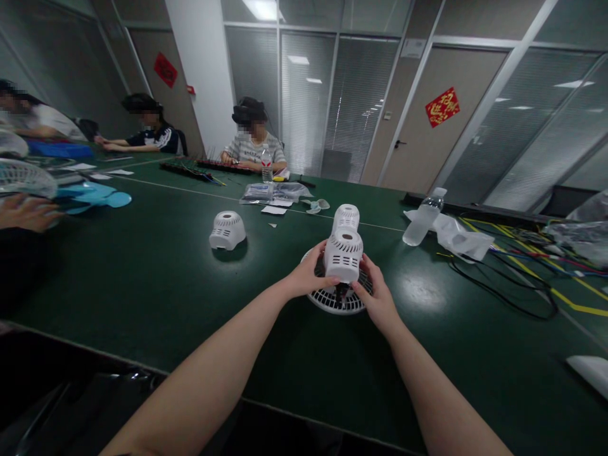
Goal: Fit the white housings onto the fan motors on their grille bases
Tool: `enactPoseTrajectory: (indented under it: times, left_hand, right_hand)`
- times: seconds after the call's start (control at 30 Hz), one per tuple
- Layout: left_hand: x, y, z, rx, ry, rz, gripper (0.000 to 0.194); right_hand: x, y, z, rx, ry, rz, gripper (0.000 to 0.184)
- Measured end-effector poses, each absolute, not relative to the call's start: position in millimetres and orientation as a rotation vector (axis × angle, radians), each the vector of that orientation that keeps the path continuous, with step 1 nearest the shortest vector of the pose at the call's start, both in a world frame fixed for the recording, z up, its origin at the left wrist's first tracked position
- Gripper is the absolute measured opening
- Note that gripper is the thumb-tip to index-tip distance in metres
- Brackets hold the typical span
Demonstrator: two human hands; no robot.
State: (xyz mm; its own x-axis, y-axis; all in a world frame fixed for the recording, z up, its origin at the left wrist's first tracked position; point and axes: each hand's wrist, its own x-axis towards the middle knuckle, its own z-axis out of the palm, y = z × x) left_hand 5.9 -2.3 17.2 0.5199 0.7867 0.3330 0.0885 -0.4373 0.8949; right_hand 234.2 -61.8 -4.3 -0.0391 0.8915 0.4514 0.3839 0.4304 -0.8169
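Observation:
Between my two hands is a white slotted motor housing (344, 258), held over a round white fan grille (339, 308) that lies on the green table. My left hand (311, 272) grips the housing's left side, thumb along its lower edge. From the right, my right hand (377, 292) closes on it with thumb and fingers. A dark part, too small to make out, shows under the housing between my thumbs. Just behind stands a second white housing (346, 216), partly hidden by the first. A third white housing (227, 230) sits apart on the left.
A clear bottle (424, 218) leans on white plastic wrap (463, 237) at right, near black cable (508, 301). Bagged parts (275, 192) lie farther back. Blue fan blades (97, 195) and another person's hand (28, 212) are at left. Several people sit around the table.

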Motion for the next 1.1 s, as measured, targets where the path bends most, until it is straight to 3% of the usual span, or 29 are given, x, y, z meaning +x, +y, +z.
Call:
enactPoseTrajectory:
  times: [0.6,0.9,1.1]
  left_hand:
    - [8,-5,20,1.902,0.741,0.951,0.109]
    - [6,1,14,2.008,0.719,0.909,0.124]
    - [6,-3,20,1.990,0.756,0.899,0.120]
  right_hand:
    - [235,-58,-12,-1.084,-1.644,0.662,0.076]
    - [233,-57,-9,-1.054,-1.646,0.705,0.080]
    - [236,-57,-10,-1.118,-1.661,0.718,0.083]
